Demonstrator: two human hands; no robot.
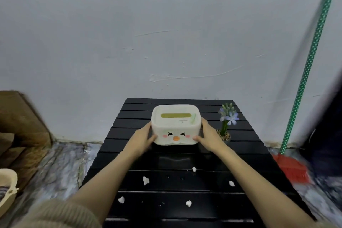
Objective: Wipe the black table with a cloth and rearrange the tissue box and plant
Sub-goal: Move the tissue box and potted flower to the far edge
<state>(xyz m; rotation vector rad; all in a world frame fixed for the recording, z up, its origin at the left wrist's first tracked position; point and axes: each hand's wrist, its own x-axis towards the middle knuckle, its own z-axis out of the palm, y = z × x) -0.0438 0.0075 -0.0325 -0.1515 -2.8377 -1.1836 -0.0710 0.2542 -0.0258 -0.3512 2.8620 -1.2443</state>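
Observation:
A white tissue box (175,124) with a cartoon face and a green slot sits near the back middle of the black slatted table (185,187). My left hand (142,138) grips its left side and my right hand (207,135) grips its right side. Whether the box rests on the table or is slightly lifted I cannot tell. A small potted plant (226,122) with pale blue flowers stands just right of the box, behind my right hand. Several white paper scraps (145,180) lie on the table's near half. No cloth is in view.
A white wall rises right behind the table. A green dotted broom handle (307,65) with a red head (290,168) leans at the right. Cardboard boxes (20,122) and a cream basket (7,189) sit on the floor at the left.

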